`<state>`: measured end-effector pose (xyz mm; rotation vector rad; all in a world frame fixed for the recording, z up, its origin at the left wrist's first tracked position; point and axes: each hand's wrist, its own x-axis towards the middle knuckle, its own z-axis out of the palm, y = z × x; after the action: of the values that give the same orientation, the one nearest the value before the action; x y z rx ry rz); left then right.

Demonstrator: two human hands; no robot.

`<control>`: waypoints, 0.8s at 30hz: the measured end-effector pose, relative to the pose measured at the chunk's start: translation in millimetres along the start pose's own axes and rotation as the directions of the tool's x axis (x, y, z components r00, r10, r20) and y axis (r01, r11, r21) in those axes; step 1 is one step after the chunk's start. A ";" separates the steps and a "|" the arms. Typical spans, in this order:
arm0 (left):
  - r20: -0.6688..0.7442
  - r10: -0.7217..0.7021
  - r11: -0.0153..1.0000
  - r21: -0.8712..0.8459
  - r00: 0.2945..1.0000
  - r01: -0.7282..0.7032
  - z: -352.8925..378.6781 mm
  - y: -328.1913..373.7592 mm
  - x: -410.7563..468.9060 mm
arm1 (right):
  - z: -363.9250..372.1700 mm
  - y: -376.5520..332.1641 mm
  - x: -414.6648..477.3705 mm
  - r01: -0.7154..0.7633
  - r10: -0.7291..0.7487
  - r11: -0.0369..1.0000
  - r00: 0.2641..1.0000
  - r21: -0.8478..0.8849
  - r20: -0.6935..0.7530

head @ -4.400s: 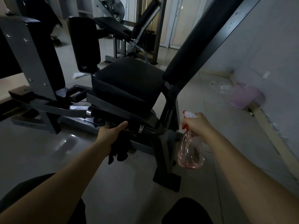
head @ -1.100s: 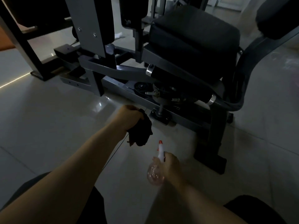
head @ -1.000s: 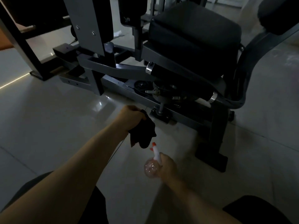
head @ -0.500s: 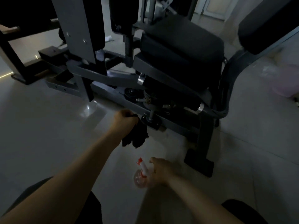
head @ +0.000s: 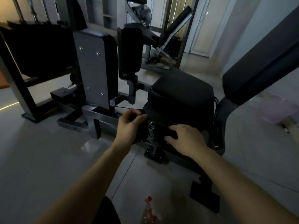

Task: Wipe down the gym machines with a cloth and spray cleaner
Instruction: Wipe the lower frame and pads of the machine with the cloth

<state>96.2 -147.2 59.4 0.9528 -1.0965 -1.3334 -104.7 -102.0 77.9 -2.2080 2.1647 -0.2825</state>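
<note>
Now that the clear pinkish spray bottle is down, wiping starts.
Below the black padded seat, left grip clutches a dark cloth; right grip rests released.

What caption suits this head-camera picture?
Left hand grips dark cloth below the seat pad, right hand beside it, spray bottle on the floor.

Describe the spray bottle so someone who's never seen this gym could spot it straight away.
From the nearest machine's black padded seat, look down to the pale tiled floor in front. The spray bottle sits there at the view's bottom edge, the only clear pinkish thing with a red top among black and grey parts.
</note>
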 end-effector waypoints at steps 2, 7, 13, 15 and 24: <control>0.178 -0.020 0.998 0.061 0.984 0.010 0.1 1.4 8.0 | 3.1 -3.0 3.0 -0.063 0.063 0.992 0.998 0.110 -0.003; 0.418 0.132 0.896 0.338 0.899 -0.288 0.6 -23.4 28.4 | 1.1 -4.9 19.2 -0.150 0.149 0.986 0.989 0.074 0.019; 0.501 0.258 0.633 0.558 0.826 -0.537 5.7 -65.5 46.5 | 0.7 -4.3 17.3 -0.169 0.168 0.984 0.985 0.054 0.033; 0.509 0.269 0.565 0.604 0.818 -0.562 11.4 -69.6 51.8 | -0.2 -2.3 16.6 -0.167 0.163 0.982 0.985 0.084 0.049; 0.296 -0.369 0.517 0.853 0.881 -0.070 40.4 -28.5 84.5 | 1.8 -1.3 15.2 -0.106 0.105 0.986 0.994 0.130 0.016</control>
<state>44.5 -229.3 46.7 1.5203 -2.2048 -1.1449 -103.0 -117.2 77.8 -2.0155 2.1816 -0.3967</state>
